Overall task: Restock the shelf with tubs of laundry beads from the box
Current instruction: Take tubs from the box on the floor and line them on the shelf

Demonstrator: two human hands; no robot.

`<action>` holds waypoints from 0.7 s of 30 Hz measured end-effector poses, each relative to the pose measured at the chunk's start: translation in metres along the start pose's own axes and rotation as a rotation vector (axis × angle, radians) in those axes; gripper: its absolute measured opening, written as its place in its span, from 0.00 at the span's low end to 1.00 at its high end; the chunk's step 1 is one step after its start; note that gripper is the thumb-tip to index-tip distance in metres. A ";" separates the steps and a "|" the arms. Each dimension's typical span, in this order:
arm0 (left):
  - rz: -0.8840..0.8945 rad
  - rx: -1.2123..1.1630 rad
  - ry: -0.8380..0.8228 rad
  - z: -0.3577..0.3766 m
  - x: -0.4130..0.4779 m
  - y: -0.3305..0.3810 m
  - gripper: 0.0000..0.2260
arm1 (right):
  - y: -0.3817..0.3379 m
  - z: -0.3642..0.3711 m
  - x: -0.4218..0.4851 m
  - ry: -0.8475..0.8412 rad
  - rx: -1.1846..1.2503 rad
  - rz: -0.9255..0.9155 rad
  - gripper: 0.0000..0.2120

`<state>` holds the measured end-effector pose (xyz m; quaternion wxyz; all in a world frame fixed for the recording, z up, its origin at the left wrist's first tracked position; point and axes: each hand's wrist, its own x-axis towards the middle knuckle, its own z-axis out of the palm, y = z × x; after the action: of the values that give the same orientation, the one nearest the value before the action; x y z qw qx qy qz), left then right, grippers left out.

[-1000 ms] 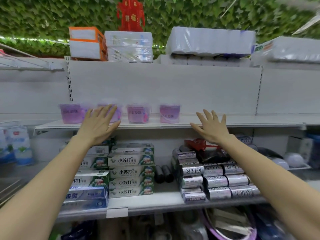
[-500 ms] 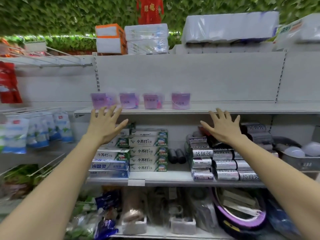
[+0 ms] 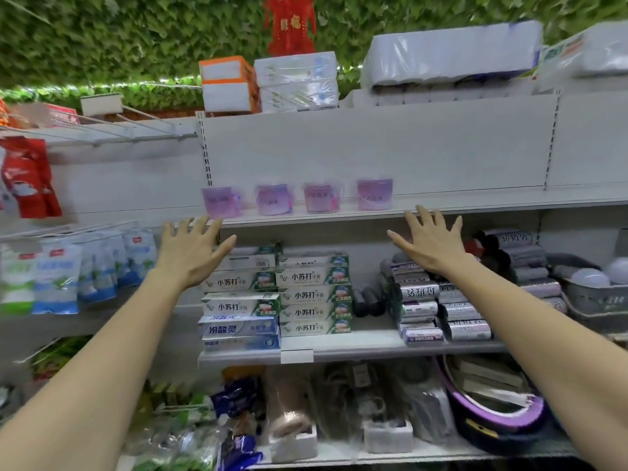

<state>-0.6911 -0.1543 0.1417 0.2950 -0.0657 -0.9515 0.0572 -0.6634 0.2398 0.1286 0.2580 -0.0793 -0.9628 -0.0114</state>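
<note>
Both bare arms reach forward and up from the near corners, well apart. The left forearm [image 3: 102, 351] runs from the near left toward the far middle. The left grip [image 3: 192, 253] shows its back, fingers straight and spread, thumb splayed to the right, holding nothing. The right forearm [image 3: 530, 334] mirrors it from the near right. The right grip [image 3: 430, 244] is likewise back-up, fingers fanned and straight, thumb pointing left, holding nothing.

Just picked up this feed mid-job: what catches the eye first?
The left hand and right hand, open and holding nothing, are raised just below the shelf. Four purple tubs stand in a row on it, above and between the hands. A red ornament hangs at top centre.
</note>
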 end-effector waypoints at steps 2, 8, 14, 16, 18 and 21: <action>0.019 -0.003 0.003 0.005 0.008 -0.020 0.30 | -0.019 0.004 -0.001 -0.012 0.005 0.032 0.34; 0.057 0.012 0.016 0.035 0.022 -0.088 0.29 | -0.081 0.026 -0.012 -0.039 0.005 0.093 0.35; 0.128 -0.040 -0.109 0.089 0.015 -0.115 0.38 | -0.120 0.058 -0.035 -0.109 -0.022 0.130 0.35; 0.142 -0.053 -0.146 0.108 0.010 -0.113 0.36 | -0.128 0.071 -0.043 -0.145 -0.045 0.129 0.35; 0.160 -0.055 -0.188 0.130 0.001 -0.109 0.33 | -0.135 0.088 -0.051 -0.180 -0.062 0.117 0.35; 0.190 -0.061 -0.249 0.161 -0.014 -0.099 0.36 | -0.140 0.119 -0.066 -0.247 -0.069 0.100 0.35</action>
<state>-0.7801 -0.2651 0.0164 0.1659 -0.1565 -0.9716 0.0636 -0.6883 0.0994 -0.0046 0.1348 -0.1366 -0.9812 -0.0217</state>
